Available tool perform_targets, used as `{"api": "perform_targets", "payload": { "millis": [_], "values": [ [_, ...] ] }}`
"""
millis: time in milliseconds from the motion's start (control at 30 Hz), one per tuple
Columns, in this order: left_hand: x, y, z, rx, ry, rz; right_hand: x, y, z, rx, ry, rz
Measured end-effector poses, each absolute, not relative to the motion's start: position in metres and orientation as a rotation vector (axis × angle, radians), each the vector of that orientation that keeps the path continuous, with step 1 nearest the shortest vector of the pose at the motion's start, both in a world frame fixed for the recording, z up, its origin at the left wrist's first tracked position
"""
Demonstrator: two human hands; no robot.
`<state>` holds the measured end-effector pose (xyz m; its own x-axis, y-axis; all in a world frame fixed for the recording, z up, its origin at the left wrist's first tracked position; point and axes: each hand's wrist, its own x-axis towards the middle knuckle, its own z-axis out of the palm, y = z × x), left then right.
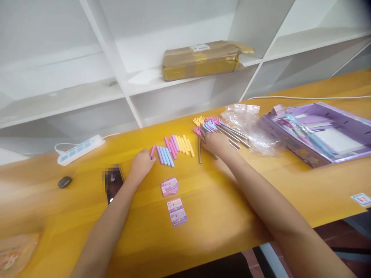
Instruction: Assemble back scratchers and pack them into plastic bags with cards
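My left hand (142, 166) is closed on a pink tube (152, 151), left of the rows of coloured tubes. Blue tubes (166, 156), pink ones (171, 146) and yellow ones (186, 145) lie side by side on the table. My right hand (216, 143) reaches into a pile of metal rods with hand-shaped heads in pink, blue and yellow (198, 120); its fingertips are hidden among them. One pink-headed rod (199, 148) lies just left of that hand. Two groups of printed cards (169, 187) (177, 212) lie nearer to me.
Clear plastic bags (246, 123) and a purple box (319, 131) holding wrapped items are on the right. A power strip (81, 150), black phone (114, 183) and small dark object (64, 182) lie left. A taped carton (203, 60) sits on the white shelf (124, 90).
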<state>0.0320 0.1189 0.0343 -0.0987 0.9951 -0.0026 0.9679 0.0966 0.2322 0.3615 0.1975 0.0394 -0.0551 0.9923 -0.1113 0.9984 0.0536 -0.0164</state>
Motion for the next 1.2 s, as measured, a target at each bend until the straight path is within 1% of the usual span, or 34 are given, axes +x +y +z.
{"api": "perform_targets", "payload": {
  "millis": [133, 233, 300, 333, 367, 400, 433, 467, 500, 533, 567, 600, 633, 700, 800, 1033, 1200],
  "values": [
    [0.031, 0.073, 0.038, 1.978, 2.127, 0.262, 0.356, 0.195, 0.038, 2.133, 2.253, -0.125],
    [0.03, 0.027, 0.034, 1.978, 1.891, 0.361, 0.359, 0.19, 0.049, 2.166, 2.269, -0.132],
    [0.029, 0.004, 0.029, 1.96, 1.768, 0.415, 0.36, 0.181, 0.057, 2.292, 2.409, -0.205],
    [0.028, -0.004, 0.027, 1.964, 1.713, 0.439, 0.358, 0.174, 0.059, 2.391, 2.537, -0.313],
    [0.028, -0.01, 0.025, 1.974, 1.666, 0.454, 0.355, 0.165, 0.058, 2.504, 2.685, -0.511],
    [0.028, -0.013, 0.024, 1.977, 1.62, 0.466, 0.35, 0.155, 0.055, 2.61, 2.819, -0.813],
    [0.027, -0.013, 0.023, 1.972, 1.578, 0.478, 0.344, 0.143, 0.05, 2.678, 2.898, -1.209],
    [0.027, -0.013, 0.023, 1.955, 1.542, 0.491, 0.337, 0.132, 0.043, 2.695, 2.893, -1.675],
    [0.026, -0.012, 0.022, 1.932, 1.512, 0.504, 0.33, 0.12, 0.034, 2.653, 2.803, -2.137],
    [0.026, -0.01, 0.022, 1.907, 1.489, 0.517, 0.324, 0.11, 0.025, 2.564, 2.659, -2.531],
    [0.025, -0.008, 0.021, 1.885, 1.475, 0.527, 0.318, 0.1, 0.016, 2.453, 2.501, -2.827],
    [0.025, -0.007, 0.02, 1.87, 1.469, 0.534, 0.312, 0.092, 0.008, 2.332, 2.364, -3.026],
    [0.024, -0.006, 0.019, 1.86, 1.471, 0.536, 0.308, 0.086, 0.001, 2.212, 2.26, -3.146],
    [0.022, -0.005, 0.016, 1.84, 1.485, 0.544, 0.304, 0.08, -0.008, 1.992, 2.158, -3.228],
    [0.021, -0.003, 0.013, 1.816, 1.508, 0.578, 0.304, 0.08, -0.011, 1.775, 2.137, -3.205],
    [0.02, 0.001, 0.014, 1.833, 1.491, 0.668, 0.31, 0.089, -0.008, 1.701, 2.093, -3.166],
    [0.018, 0.001, 0.011, 1.83, 1.467, 0.661, 0.311, 0.09, -0.007, 1.651, 2.088, -3.15]
  ]
}}
